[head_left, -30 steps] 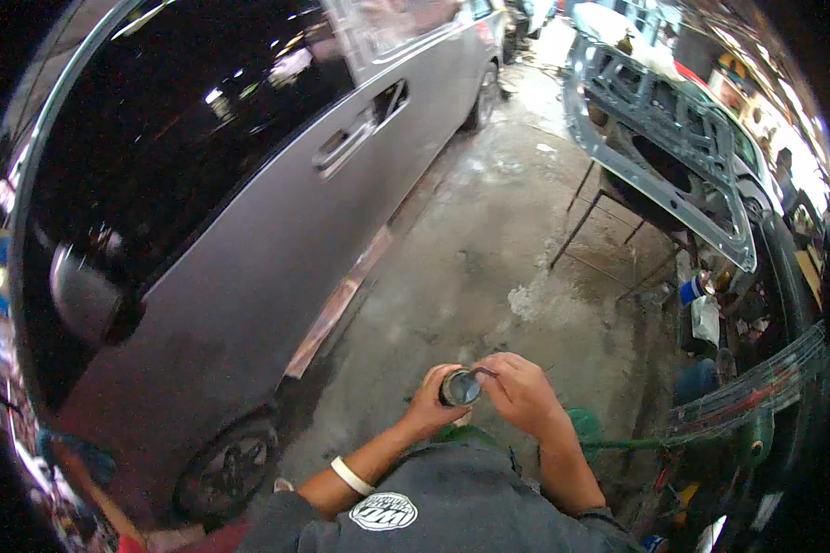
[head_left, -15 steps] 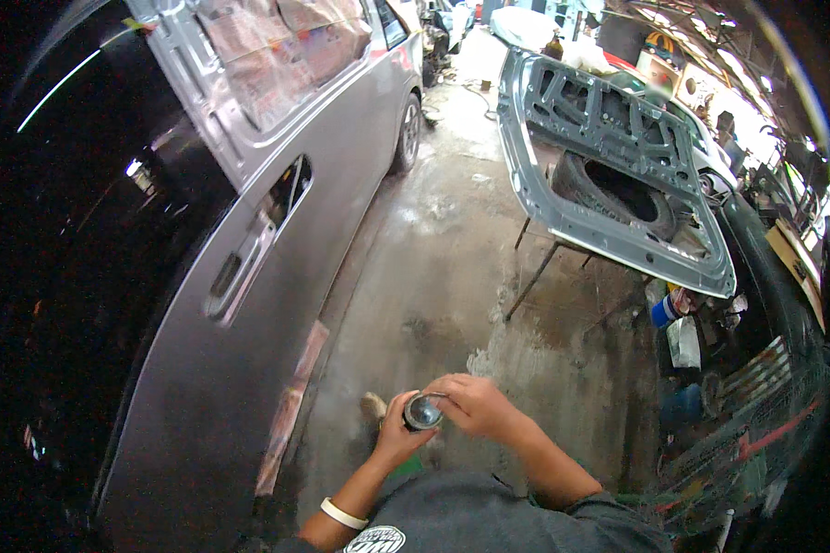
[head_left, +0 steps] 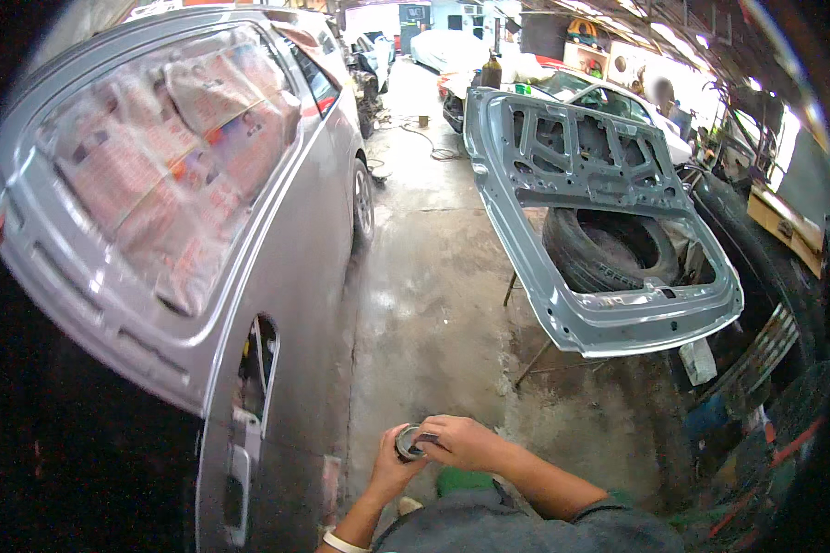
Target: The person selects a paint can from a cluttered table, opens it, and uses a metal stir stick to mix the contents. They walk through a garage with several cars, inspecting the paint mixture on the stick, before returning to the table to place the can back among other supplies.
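Workshop concrete floor (head_left: 433,304) lies below; your left hand (head_left: 389,465) cups the small round grey roll (head_left: 409,442), right hand (head_left: 466,442) pinching it—keep it steady.

You are standing in a car body repair workshop. On your left is a grey car (head_left: 277,267) with its windows masked off with taped newspaper (head_left: 166,157), the way a body is prepared for paint. On your right a bare grey tailgate panel (head_left: 599,221), stripped of glass and trim, rests on a thin metal stand (head_left: 526,323). A loose tyre (head_left: 609,244) lies behind it. The concrete floor (head_left: 433,304) is stained and dusty. Further back, more cars (head_left: 581,88) are parked under a roofed bay, one of them under a cover.
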Tool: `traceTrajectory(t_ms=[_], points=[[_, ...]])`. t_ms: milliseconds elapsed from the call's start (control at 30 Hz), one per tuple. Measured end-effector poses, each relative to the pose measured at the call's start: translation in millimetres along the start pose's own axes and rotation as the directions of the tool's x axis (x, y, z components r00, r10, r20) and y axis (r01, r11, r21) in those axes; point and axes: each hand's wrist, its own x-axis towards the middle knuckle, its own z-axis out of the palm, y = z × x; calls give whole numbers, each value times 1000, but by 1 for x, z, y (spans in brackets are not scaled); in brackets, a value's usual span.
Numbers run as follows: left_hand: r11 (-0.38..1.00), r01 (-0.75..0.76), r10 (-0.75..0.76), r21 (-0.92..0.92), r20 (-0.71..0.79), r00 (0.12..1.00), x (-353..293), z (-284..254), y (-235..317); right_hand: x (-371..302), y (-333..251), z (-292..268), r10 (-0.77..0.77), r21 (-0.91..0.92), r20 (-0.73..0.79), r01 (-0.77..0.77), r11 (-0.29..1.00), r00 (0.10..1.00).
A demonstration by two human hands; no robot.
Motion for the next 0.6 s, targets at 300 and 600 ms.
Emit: traceTrajectory(t_ms=[300, 600], points=[[998, 41, -42, -54, -12, 999, 252, -44, -6, 203, 157, -73, -92, 19, -149, 96, 995, 985], [988, 14, -22, -151, -55, 998, 484, -52, -14, 369, 277, -195, -66, -89, -160, 52, 995, 985]])
